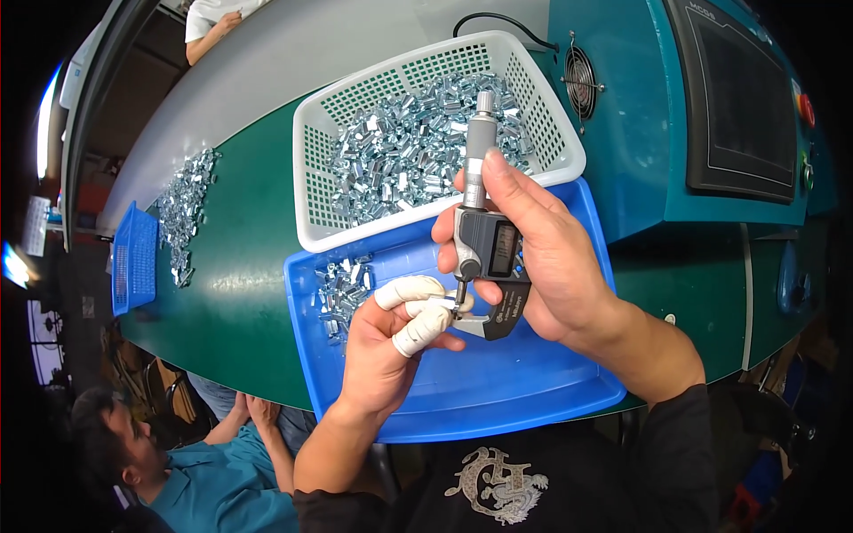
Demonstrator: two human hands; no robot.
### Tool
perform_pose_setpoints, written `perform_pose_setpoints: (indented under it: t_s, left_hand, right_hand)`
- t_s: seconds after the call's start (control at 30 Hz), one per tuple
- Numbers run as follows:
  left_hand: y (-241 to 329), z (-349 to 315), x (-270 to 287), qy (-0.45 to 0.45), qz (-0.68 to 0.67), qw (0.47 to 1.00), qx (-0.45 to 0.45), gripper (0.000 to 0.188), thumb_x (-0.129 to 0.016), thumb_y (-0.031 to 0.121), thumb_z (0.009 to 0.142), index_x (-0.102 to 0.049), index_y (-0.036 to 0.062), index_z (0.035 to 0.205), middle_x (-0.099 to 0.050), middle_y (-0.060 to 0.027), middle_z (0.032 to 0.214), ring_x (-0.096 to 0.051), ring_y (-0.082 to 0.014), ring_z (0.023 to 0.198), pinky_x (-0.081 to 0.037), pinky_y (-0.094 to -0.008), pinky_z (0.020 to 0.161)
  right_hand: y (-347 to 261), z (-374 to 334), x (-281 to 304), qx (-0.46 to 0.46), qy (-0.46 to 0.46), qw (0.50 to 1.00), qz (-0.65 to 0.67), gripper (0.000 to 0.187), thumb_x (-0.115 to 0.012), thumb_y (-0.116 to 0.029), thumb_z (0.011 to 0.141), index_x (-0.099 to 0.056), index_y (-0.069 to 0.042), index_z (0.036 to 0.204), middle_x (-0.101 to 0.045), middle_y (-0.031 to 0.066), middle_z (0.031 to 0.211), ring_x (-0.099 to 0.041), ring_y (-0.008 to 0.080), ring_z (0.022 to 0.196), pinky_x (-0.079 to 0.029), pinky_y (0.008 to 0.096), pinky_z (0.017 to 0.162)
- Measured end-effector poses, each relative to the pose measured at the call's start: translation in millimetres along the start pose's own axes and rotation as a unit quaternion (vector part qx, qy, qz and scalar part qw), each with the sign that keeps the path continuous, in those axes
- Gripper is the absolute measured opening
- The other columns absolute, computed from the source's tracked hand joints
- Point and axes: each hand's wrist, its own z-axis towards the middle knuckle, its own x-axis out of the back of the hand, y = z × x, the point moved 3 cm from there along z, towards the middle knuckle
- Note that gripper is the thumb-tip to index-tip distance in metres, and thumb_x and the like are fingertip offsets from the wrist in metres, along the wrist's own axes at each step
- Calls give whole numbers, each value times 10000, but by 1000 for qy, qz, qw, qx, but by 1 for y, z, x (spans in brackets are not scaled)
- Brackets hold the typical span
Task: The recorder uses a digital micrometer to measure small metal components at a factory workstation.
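My right hand (569, 266) grips a digital micrometer (481, 226), thumb on its grey barrel and fingers wrapped behind the frame. My left hand (378, 355), with white finger cots on some fingers, pinches a small shiny metal piece (442, 302) at the micrometer's measuring gap. Whether both jaws touch the piece I cannot tell. Both hands are above a blue tray (506, 413), where a small heap of similar metal pieces (340, 302) lies at the left. Behind it, a white perforated basket (308, 191) holds a thick layer of silvery metal pieces (400, 147).
A teal machine (613, 133) with a dark screen (746, 102) and red button (805, 109) stands at right. On the green table (244, 231), loose pieces (184, 209) lie beside a blue basket (134, 259). One person (222, 475) sits lower left; another (209, 27) is at the far edge.
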Motion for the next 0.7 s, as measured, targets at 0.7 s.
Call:
perform_pose_setpoints:
  t_s: [0.7]
  left_hand:
    - [0, -2, -3, 10, -5, 1000, -1, 243, -597, 21, 865, -556, 5, 1103, -649, -143, 1012, -638, -228, 971, -575, -316, 719]
  right_hand:
    - [0, -1, -1, 1, 6, 1000, 15, 416, -417, -441, 966, -500, -48, 1074, -626, 109, 831, -639, 135, 660, -426, 200, 375]
